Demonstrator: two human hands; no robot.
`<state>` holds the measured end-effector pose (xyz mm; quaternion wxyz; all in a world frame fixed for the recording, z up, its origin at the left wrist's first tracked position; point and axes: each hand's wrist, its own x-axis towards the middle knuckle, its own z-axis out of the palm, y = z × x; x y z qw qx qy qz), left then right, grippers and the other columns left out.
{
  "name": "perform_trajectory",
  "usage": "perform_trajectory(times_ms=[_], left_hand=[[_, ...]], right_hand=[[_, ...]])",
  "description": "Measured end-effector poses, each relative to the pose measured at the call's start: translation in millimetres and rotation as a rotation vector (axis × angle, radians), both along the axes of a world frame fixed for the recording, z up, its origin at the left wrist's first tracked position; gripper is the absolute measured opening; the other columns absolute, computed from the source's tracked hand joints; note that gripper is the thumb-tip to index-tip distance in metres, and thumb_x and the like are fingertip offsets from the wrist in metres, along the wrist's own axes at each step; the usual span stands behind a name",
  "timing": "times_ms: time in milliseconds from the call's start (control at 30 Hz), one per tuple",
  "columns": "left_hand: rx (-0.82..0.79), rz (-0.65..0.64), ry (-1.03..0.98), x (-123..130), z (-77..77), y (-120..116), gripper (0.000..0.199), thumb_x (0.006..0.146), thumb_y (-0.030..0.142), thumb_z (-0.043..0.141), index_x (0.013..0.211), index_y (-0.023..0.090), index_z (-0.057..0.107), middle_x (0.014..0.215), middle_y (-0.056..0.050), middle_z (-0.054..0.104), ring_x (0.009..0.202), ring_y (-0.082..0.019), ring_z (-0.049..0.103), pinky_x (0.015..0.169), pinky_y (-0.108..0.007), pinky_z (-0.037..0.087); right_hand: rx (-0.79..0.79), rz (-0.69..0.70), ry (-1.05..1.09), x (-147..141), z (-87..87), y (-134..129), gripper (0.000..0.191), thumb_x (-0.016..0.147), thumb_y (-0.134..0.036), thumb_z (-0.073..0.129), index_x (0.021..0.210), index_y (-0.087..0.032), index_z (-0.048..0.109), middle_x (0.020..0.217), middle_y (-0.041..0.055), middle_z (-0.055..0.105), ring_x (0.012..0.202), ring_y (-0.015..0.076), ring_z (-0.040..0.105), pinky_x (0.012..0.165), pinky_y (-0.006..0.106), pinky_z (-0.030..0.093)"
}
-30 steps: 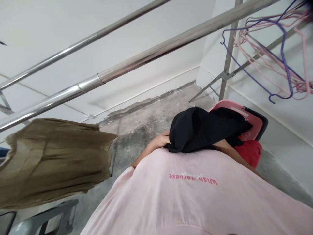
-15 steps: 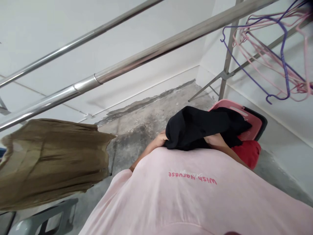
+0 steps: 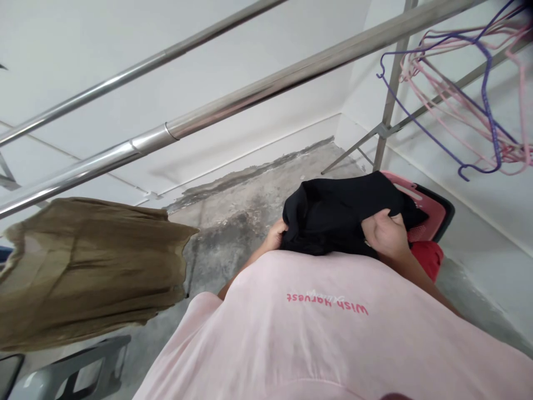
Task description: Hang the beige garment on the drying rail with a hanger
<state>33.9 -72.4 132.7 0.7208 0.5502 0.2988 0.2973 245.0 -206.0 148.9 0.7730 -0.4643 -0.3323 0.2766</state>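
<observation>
A black cloth garment point(image 3: 337, 208) is stretched between my two hands, just in front of my pink shirt. My left hand point(image 3: 275, 234) grips its left end, the fingers partly hidden by the fabric. At the garment's right side, my right hand point(image 3: 387, 233) pinches the cloth, with the thumb on top. The right part of the black cloth overlaps a pink basket point(image 3: 433, 222). Red cloth point(image 3: 428, 256) lies below the basket, close to my right forearm.
Two metal rails point(image 3: 250, 94) cross above the floor. Purple and pink hangers point(image 3: 487, 105) hang at the upper right. An olive garment point(image 3: 95, 272) hangs at the left, above a grey plastic stool point(image 3: 100, 361). White walls meet behind the rack.
My right hand has come out from under the black cloth and now grips it on top. The garment is spread wider to the right. The left hand has hardly moved.
</observation>
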Motion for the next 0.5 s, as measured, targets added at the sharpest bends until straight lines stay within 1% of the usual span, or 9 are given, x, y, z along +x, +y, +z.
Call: perform_trajectory(times_ms=[67,167,267,367,500], left_hand=[[-0.046,-0.007,-0.019,3.6,0.0,-1.5,0.015,0.066,0.032,0.067,0.066,0.017,0.065,0.085,-0.004,0.07,0.109,-0.029,0.056,0.093,-0.033,0.045],[-0.079,0.011,-0.024,4.2,-3.5,-1.4,0.019,0.07,0.033,0.067,0.078,0.016,0.069,0.096,-0.005,0.073,0.117,-0.028,0.056,0.102,-0.033,0.041],[-0.07,0.038,-0.045,1.3,-5.9,-1.5,0.022,0.072,0.033,0.069,0.084,0.015,0.071,0.102,-0.005,0.074,0.119,-0.027,0.056,0.104,-0.031,0.039],[-0.094,0.044,-0.082,0.1,-3.9,-4.1,0.025,0.073,0.036,0.073,0.085,0.015,0.071,0.103,-0.005,0.074,0.12,-0.029,0.056,0.104,-0.032,0.04],[-0.126,0.079,-0.091,1.3,-1.1,-6.6,0.027,0.071,0.039,0.076,0.083,0.015,0.072,0.1,-0.005,0.075,0.12,-0.031,0.057,0.103,-0.034,0.041]], right_hand=[[0.042,-0.032,-0.013,0.7,7.6,-2.7,0.057,0.074,-0.075,0.068,0.112,-0.033,0.072,0.116,0.0089,0.072,0.131,0.0286,0.057,0.112,0.049,0.049],[0.052,-0.055,-0.023,-1.7,12.4,-5.9,0.057,0.071,-0.076,0.07,0.111,-0.035,0.072,0.118,0.0081,0.071,0.134,0.0278,0.054,0.113,0.047,0.049],[0.066,-0.027,-0.005,-5.0,11.6,-7.1,0.056,0.073,-0.072,0.071,0.114,-0.034,0.072,0.12,0.0075,0.071,0.135,0.0277,0.054,0.114,0.049,0.048],[0.091,0.019,-0.01,-6.8,11.0,-6.5,0.052,0.076,-0.069,0.07,0.115,-0.035,0.071,0.12,0.0076,0.071,0.137,0.0273,0.052,0.116,0.049,0.046],[0.054,0.025,-0.039,-9.0,16.2,-5.3,0.056,0.074,-0.074,0.068,0.115,-0.037,0.071,0.122,0.0072,0.07,0.137,0.0273,0.052,0.115,0.048,0.048]])
